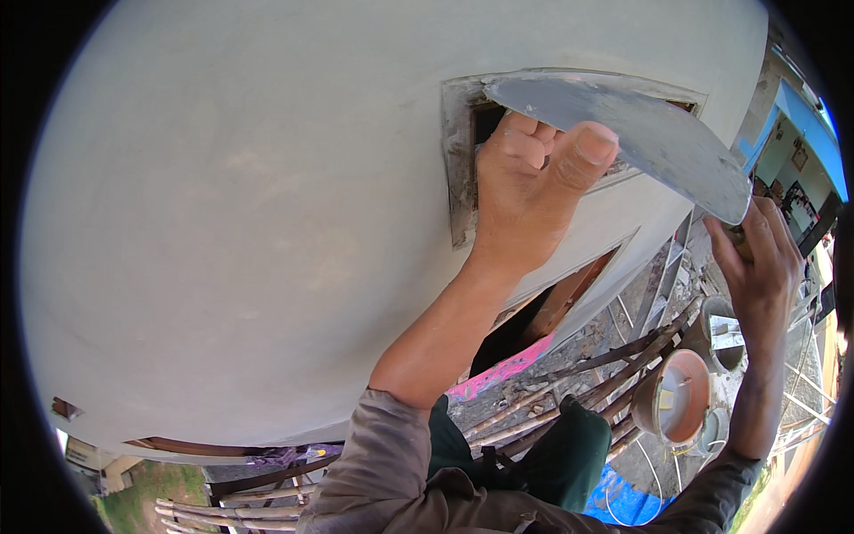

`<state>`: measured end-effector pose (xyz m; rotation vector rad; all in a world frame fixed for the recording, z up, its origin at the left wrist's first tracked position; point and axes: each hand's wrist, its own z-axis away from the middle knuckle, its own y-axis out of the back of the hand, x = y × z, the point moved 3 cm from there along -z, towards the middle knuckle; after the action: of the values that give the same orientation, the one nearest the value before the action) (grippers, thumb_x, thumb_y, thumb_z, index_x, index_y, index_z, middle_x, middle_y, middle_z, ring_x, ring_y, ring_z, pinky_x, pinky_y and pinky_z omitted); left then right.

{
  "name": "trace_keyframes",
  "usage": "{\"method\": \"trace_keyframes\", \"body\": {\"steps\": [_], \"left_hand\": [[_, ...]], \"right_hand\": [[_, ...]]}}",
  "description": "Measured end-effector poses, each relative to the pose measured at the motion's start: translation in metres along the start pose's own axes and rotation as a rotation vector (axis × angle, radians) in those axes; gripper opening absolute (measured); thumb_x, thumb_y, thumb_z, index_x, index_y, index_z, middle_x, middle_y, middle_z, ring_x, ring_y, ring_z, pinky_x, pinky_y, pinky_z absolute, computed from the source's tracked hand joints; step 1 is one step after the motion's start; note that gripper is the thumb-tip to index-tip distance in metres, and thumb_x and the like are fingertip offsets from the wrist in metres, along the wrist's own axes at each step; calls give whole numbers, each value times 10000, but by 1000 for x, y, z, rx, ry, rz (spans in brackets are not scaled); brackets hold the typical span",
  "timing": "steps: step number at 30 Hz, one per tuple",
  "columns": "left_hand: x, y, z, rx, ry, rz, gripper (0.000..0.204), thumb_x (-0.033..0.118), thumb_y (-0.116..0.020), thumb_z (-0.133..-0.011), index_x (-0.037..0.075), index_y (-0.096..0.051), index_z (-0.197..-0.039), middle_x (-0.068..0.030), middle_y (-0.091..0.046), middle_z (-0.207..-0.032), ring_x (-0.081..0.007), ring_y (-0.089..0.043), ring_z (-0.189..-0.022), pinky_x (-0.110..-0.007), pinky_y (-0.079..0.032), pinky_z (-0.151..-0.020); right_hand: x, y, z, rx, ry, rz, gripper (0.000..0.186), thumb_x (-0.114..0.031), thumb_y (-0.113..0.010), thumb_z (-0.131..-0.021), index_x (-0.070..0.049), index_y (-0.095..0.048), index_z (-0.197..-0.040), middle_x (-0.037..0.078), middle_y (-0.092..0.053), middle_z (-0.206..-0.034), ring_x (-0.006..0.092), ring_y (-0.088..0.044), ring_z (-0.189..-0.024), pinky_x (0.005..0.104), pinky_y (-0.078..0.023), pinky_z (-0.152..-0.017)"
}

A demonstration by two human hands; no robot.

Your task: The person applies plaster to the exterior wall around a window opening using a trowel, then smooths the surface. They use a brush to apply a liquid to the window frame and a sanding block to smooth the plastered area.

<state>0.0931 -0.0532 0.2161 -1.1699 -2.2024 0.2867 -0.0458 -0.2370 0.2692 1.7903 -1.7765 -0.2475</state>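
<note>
A long grey plastering trowel (632,133), its metal blade smeared with a pale coat, is raised in front of the wall at upper right. My left hand (534,182) is closed beneath the blade, fingers curled and thumb up; the handle is hidden. At the blade's lower right end is my right hand (765,258), its fingers closed around a small brownish thing that is mostly covered. Behind the trowel, a rectangular opening (460,160) with a rough grey border breaks the smooth grey wall (258,222).
Wooden poles (614,378) run below me across rubble. A brown-rimmed bucket (673,398) and a dark bucket (719,334) stand at lower right. Lower in the wall is another opening (551,311) with a pink strip (503,367). Blue sheeting (623,497) lies on the ground.
</note>
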Motion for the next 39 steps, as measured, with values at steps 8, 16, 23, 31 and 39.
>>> {"method": "trace_keyframes", "body": {"steps": [8,16,23,31,39], "left_hand": [[10,9,0,-19,-47,78,485,209,-766,-890,-25,-540,-1249,-48,-611,-1115,-112,-554,-1003,-286,-457,-897],[11,11,1,-28,-36,100,525,216,-756,-898,-32,-506,-1287,-48,-601,-1118,-109,-548,-1000,-275,-457,-880],[7,10,-1,-32,-26,103,560,223,-748,-905,-37,-475,-1320,-48,-592,-1120,-105,-543,-997,-265,-457,-865],[2,6,-6,-52,-29,115,586,215,-738,-913,-37,-442,-1352,-47,-587,-1125,-107,-541,-1000,-267,-461,-866],[-6,-1,-9,-3,28,-55,527,360,-735,-896,-20,-535,-1202,-60,-610,-1086,-133,-557,-1015,-296,-451,-912]], "right_hand": [[-8,-1,-7,27,54,8,346,-90,-826,-721,0,-635,-994,110,-620,-850,265,-637,-731,367,-509,-634],[-11,1,-10,18,59,23,364,-79,-829,-696,-1,-627,-989,110,-621,-855,261,-640,-752,366,-511,-639],[-8,-1,-12,25,77,47,366,-89,-832,-695,-4,-627,-986,106,-630,-866,260,-639,-745,362,-514,-643],[1,-6,-11,15,30,16,318,-107,-822,-730,-7,-611,-946,93,-590,-804,255,-606,-681,368,-487,-608],[13,-8,-9,8,-15,-3,311,-109,-817,-738,0,-600,-931,108,-579,-804,280,-596,-684,382,-481,-618]]}}
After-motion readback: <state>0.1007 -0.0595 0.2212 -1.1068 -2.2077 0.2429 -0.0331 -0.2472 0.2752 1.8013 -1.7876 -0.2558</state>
